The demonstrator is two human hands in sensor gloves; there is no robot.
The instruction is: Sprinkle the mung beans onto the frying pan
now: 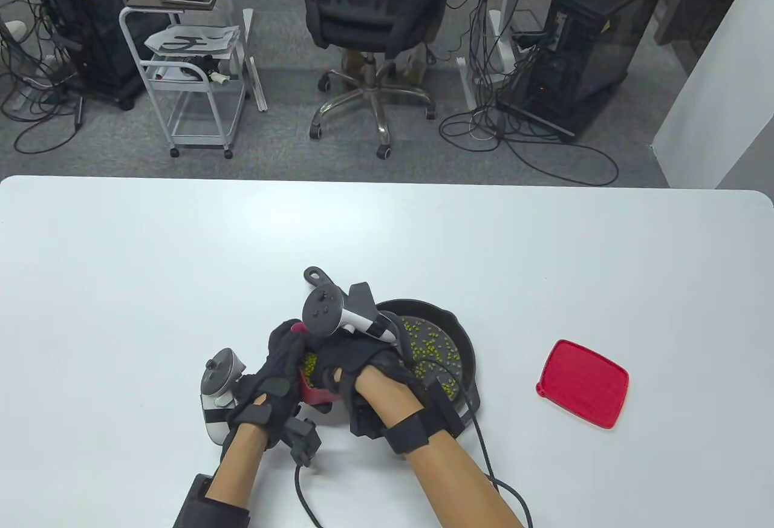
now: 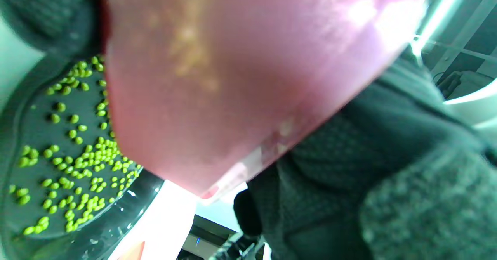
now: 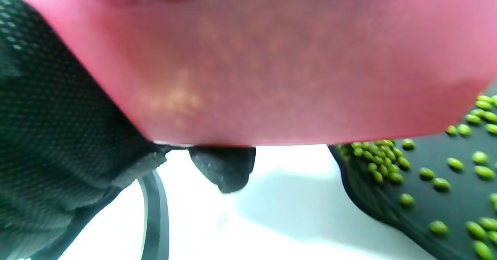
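Note:
A black frying pan sits near the table's front centre, with green mung beans scattered over its bottom. The beans also show in the left wrist view and the right wrist view. A red container holding more beans is held just left of the pan. My left hand grips its left side. My right hand grips it from the right and covers much of it. The container's red wall fills the left wrist view and the right wrist view.
A red lid lies flat on the white table to the right of the pan. The pan's handle points to the back left. Cables trail from both wrists toward the front edge.

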